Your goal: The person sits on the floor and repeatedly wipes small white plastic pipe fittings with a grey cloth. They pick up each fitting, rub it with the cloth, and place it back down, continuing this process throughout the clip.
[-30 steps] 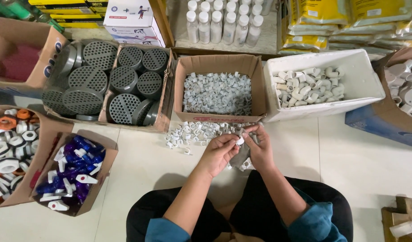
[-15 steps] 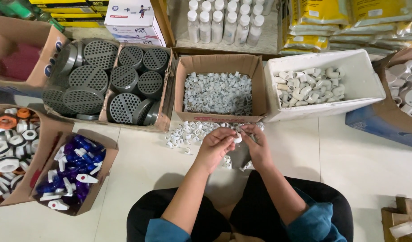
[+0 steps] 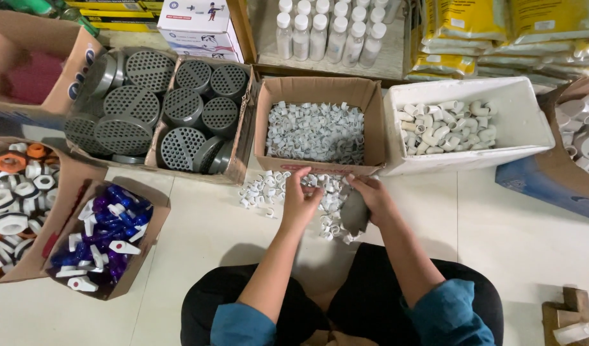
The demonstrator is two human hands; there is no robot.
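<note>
Left hand (image 3: 299, 204) pinches into the loose white clips (image 3: 275, 187), grip narrow; right hand (image 3: 370, 200) holds a grey cloth (image 3: 355, 213) just beside, ready to wipe.

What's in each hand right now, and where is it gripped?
Right hand holds a grey cloth by its upper edge. Left hand reaches into the loose white clips; any hold there can't be told.

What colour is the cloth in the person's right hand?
Grey: the cloth in the right hand shows best in the head view.
</note>
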